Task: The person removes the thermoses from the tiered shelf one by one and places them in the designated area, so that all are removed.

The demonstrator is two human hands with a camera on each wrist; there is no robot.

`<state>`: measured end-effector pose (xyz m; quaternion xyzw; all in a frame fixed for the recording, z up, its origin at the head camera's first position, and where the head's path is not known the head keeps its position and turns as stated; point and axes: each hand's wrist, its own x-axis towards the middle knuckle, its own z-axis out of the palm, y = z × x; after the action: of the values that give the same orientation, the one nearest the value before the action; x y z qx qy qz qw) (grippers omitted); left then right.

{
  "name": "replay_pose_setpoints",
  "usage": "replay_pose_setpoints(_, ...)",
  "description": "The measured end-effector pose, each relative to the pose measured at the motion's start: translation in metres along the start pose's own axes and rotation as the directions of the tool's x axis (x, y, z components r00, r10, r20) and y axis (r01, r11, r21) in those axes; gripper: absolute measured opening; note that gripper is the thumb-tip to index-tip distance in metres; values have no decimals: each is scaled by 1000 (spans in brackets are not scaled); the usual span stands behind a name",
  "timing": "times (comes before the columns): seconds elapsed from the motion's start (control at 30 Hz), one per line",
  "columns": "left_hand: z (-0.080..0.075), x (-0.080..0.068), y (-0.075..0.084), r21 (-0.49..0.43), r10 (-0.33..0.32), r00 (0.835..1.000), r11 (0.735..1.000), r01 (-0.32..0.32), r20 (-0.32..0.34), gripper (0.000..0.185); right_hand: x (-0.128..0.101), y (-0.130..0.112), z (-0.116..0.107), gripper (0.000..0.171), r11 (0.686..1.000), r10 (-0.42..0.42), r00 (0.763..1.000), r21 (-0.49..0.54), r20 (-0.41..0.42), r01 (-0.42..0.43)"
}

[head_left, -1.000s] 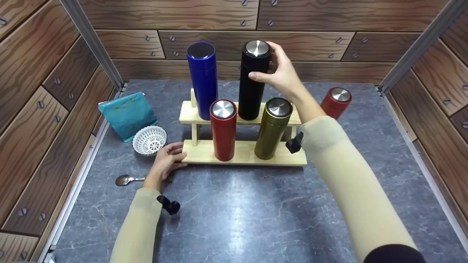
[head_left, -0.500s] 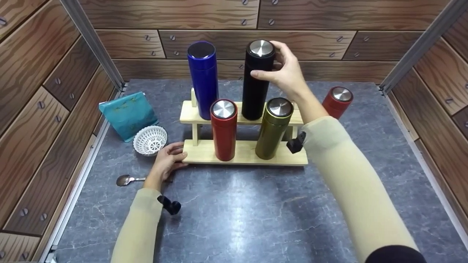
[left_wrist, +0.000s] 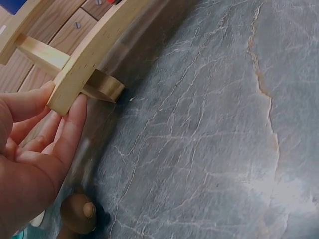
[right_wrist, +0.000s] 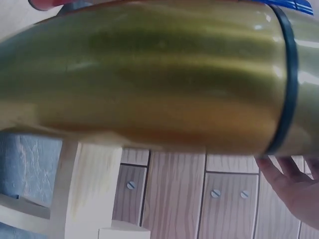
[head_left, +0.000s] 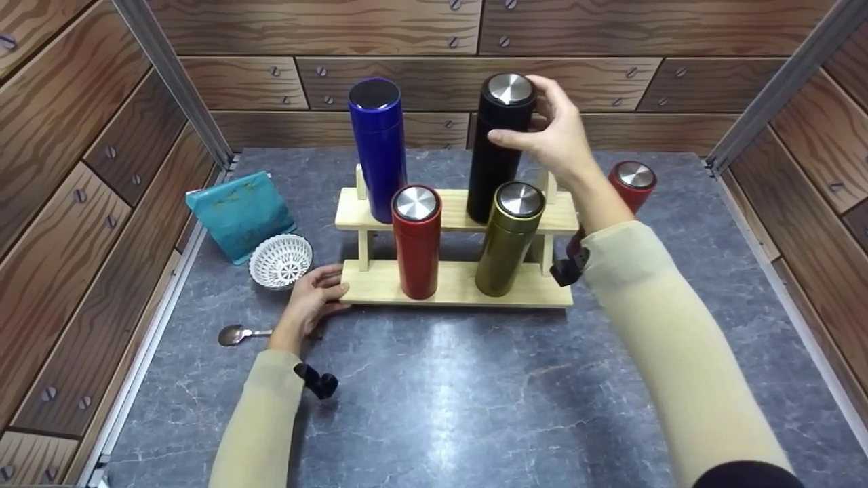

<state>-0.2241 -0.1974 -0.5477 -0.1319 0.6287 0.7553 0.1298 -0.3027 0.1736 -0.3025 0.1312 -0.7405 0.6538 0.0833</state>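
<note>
My right hand (head_left: pixel 559 135) grips the upper part of a tall black thermos (head_left: pixel 498 163) from the right, on the back step of a two-tier wooden rack (head_left: pixel 456 279). At the rack's lower left end, my left hand (left_wrist: pixel 37 154) pinches the shelf edge, thumb on top and fingers underneath. A blue thermos (head_left: pixel 378 149) stands at the back left of the rack. On the front step are a red thermos (head_left: pixel 418 251) and a gold thermos (head_left: pixel 503 257). In the right wrist view the gold thermos (right_wrist: pixel 149 74) hides most of the black one.
Another red thermos (head_left: pixel 634 179) stands right of the rack, partly behind the right forearm. To the left are a teal pouch (head_left: pixel 243 215), a white woven bowl (head_left: pixel 281 261) and a metal spoon (head_left: pixel 234 335), its handle passing behind the left wrist. Wood-patterned walls enclose the grey marbled table (head_left: pixel 407 407).
The right hand has moved the black thermos to the right along the back step, away from the blue one. The left hand keeps its hold on the rack.
</note>
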Motion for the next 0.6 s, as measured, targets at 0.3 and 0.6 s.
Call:
replay_pose_setpoints(0.3, -1, 2, 0, 4, -5, 1000, 1000, 5, -5, 55, -4, -3, -22, 78, 999, 9, 999, 45, -44, -7)
replay_pose_setpoints(0.6, -1, 2, -2, -25, -3, 1000, 1000, 3, -8, 54, -9, -3, -44, 76, 999, -5, 994, 39, -112, 9)
